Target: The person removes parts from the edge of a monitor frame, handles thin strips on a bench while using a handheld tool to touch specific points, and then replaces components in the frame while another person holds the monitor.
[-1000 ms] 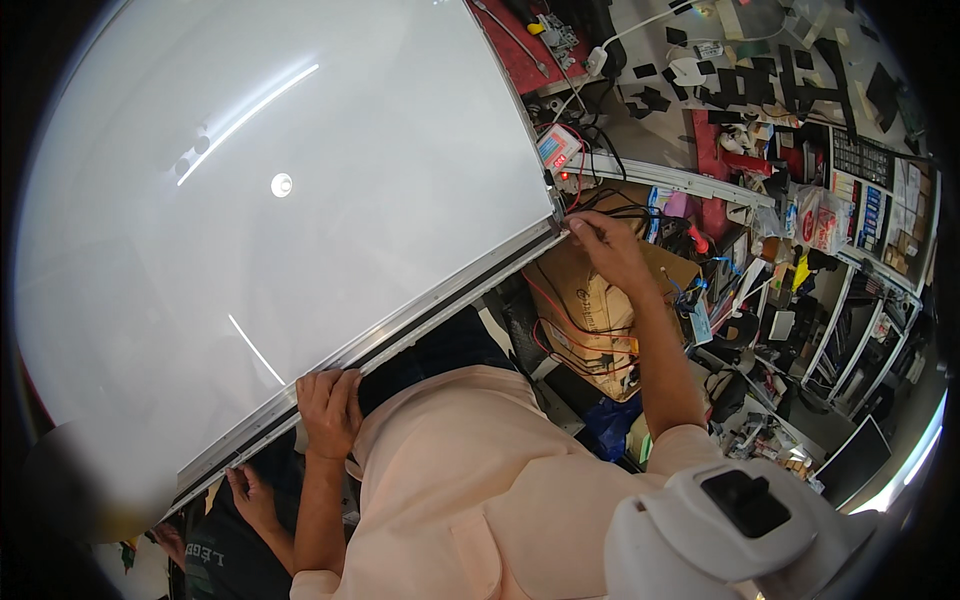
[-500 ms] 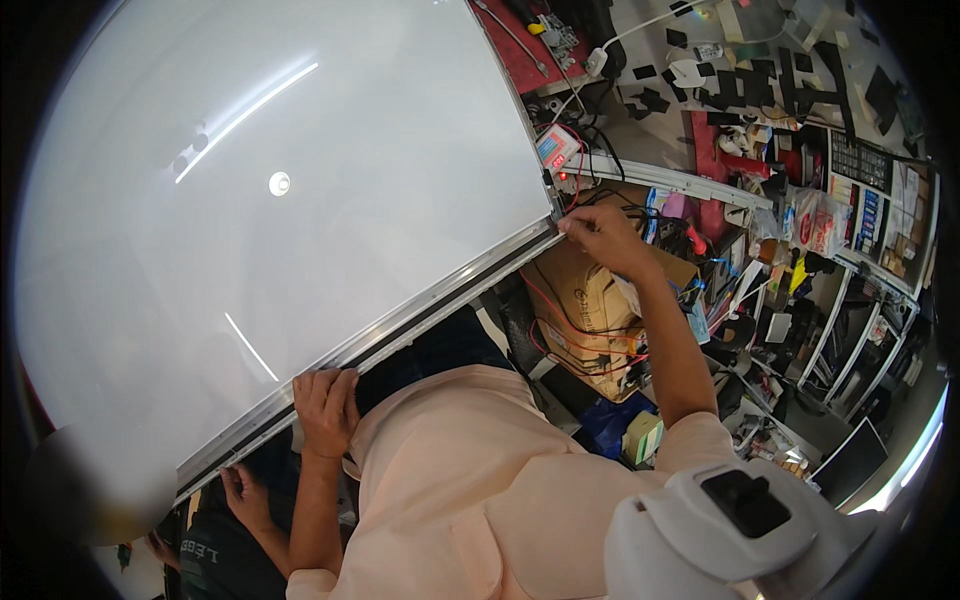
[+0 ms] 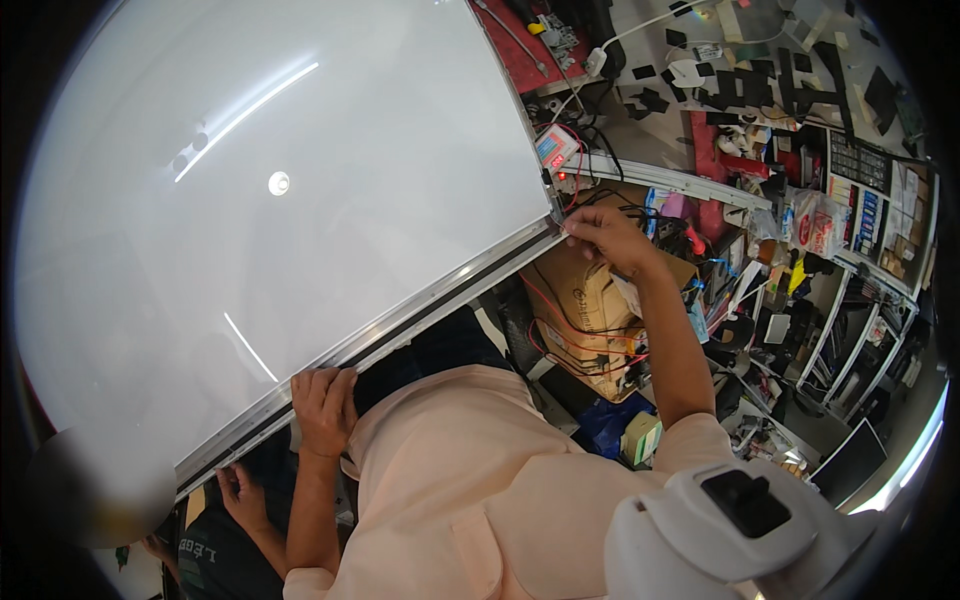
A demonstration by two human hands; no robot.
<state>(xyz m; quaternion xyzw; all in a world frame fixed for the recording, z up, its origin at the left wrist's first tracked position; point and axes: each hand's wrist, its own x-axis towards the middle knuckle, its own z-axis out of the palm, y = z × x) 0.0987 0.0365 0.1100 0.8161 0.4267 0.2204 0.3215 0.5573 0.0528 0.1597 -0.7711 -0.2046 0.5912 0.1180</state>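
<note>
A large white glossy panel [image 3: 380, 130] lies before me, with a silver metal frame strip [image 3: 400, 312] along its near edge. My left hand [image 3: 322, 412] has its fingers curled over this strip, left of my body. At the strip's right end, by the panel's near right corner, my right hand [image 3: 608, 238] is closed in a pinch. The fingertips touch the corner, and whether something small sits between them is hidden. Farther left, a co-worker's hand [image 3: 245, 497] touches the same strip from below.
Right of the corner stand a cardboard box [image 3: 585, 320] with red and black wires and a small device with a red lit display [image 3: 557, 150]. A metal rail [image 3: 680, 182] runs off to the right. Cluttered shelves [image 3: 860, 260] stand beyond. A red mat [image 3: 515, 45] holds tools.
My right hand has shifted very slightly to the right at the corner. My left hand and the panel look almost unmoved.
</note>
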